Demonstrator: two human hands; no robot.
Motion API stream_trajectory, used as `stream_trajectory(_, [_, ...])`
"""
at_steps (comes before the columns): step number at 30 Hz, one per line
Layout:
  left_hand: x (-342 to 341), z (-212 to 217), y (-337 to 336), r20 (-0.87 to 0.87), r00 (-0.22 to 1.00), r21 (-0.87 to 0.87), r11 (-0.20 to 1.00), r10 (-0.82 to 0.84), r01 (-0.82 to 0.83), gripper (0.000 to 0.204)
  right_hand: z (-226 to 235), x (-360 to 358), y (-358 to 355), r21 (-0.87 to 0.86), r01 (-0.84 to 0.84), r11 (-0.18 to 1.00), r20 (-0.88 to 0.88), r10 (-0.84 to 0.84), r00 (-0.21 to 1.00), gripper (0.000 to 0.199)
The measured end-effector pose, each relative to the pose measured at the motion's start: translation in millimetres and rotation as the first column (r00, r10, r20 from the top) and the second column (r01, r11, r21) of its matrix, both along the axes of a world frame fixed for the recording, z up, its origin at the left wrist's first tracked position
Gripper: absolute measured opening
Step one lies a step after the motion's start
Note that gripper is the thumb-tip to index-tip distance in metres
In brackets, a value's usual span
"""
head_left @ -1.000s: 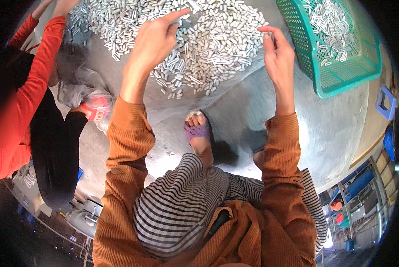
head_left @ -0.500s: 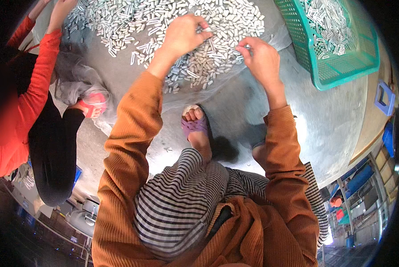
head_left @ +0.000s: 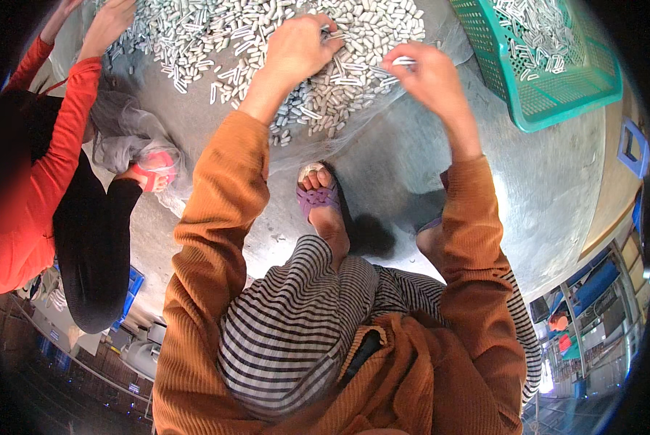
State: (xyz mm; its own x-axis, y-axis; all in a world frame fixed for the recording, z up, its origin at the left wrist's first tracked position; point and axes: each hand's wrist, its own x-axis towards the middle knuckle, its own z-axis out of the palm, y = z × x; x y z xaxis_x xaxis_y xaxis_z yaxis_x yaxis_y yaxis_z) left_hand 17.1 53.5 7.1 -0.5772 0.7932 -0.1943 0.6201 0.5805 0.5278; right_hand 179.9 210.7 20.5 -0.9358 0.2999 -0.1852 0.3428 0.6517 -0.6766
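A broad heap of small grey-white pellet-like pieces (head_left: pixel 372 43), mixed with slim white loop-shaped pieces, lies on a thin net sheet on the floor. Over the heap my left hand (head_left: pixel 292 51) is closed in a pinch, its back toward me. What sits between those fingertips is too small to tell. To the right, at the heap's edge, my right hand (head_left: pixel 435 78) pinches a slim white loop-shaped piece (head_left: pixel 403 61) between thumb and fingers. Beyond it stands a green plastic basket (head_left: pixel 566 112), holding many similar slim white pieces (head_left: pixel 534 36).
On the left a co-worker in a red sleeve (head_left: pixel 78 87) reaches to the heap's far left side. Bunched netting (head_left: pixel 125 130) lies by that person's pink sandal (head_left: pixel 154 174). My foot in a purple sandal (head_left: pixel 318 199) is below the heap. A blue plastic frame (head_left: pixel 633 148) lies far right.
My right hand has drawn slightly up and right, away from my left, and a slim white piece now shows in its fingers. My left hand has shifted a little.
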Motion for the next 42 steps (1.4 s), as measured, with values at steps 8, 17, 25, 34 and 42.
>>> stream_trajectory(8, [-41, 3, -19, 0.703, 0.708, 0.157, 0.959, 0.059, -0.236, 0.018, -8, 7, -11, 0.208, -0.113, 0.972, 0.221, 0.066, 0.973, 0.012])
stream_trajectory(17, [-100, -33, 10, -0.272, 0.95, 0.117, 0.974, -0.155, 0.192, 0.027, 40, 19, 15, -0.806, 0.113, 0.581, 0.085, -0.075, 0.993, 0.015])
stream_trajectory(25, [-98, -16, -3, 0.463, 0.884, 0.192, 0.966, 0.066, -0.172, 0.016, 101, 84, 52, 0.05, 0.192, 0.98, 0.434, -0.194, 0.88, 0.015])
stream_trajectory(34, [-8, 20, -20, 0.821, 0.57, 0.14, 0.98, -0.035, -0.142, 0.016, 110, 59, 22, -0.953, -0.264, 0.15, -0.303, -0.43, 0.85, 0.031])
stream_trajectory(42, [43, 5, -6, -0.022, 0.968, -0.045, 0.967, -0.25, 0.249, 0.025, 27, -15, -14, -0.639, 0.344, 0.688, 0.131, -0.344, 0.93, 0.04])
